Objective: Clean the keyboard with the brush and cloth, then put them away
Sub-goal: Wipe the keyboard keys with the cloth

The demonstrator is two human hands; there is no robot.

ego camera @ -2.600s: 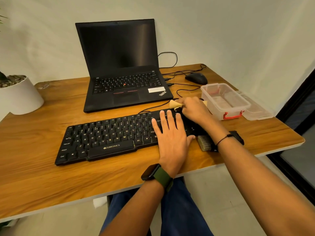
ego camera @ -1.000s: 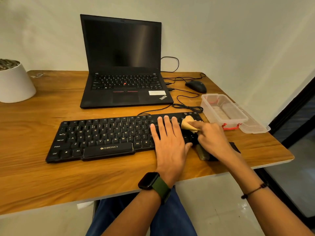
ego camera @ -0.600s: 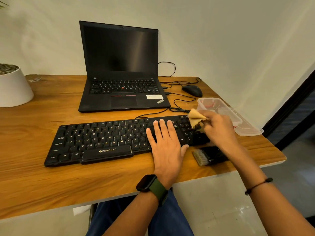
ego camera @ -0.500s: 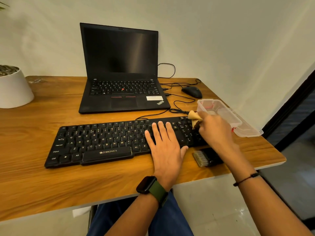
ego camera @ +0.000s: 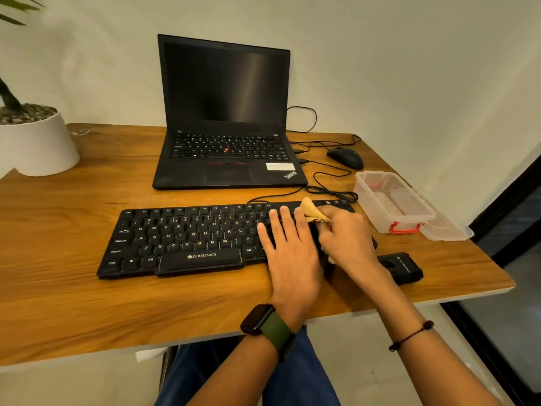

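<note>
A black Zebronics keyboard (ego camera: 187, 238) lies across the middle of the wooden desk (ego camera: 58, 303). My left hand (ego camera: 288, 256) rests flat on its right half, fingers straight over the keys. My right hand (ego camera: 347, 238) grips a bunched yellow cloth (ego camera: 311, 210) and presses it on the keyboard's right end, just beside my left fingertips. The black brush (ego camera: 402, 266) lies on the desk right of the keyboard, its bristle end hidden behind my right wrist.
An open black laptop (ego camera: 225, 159) stands behind the keyboard. A black mouse (ego camera: 345, 157) and loose cables (ego camera: 330, 189) lie at the back right. A clear plastic box (ego camera: 389, 200) with a red latch, its lid (ego camera: 448, 230) beside it, sits at the right edge. A white plant pot (ego camera: 35, 142) stands far left.
My right hand has slid the cloth left from the keyboard's far right corner toward my left fingers. My left hand has stayed flat on the keys.
</note>
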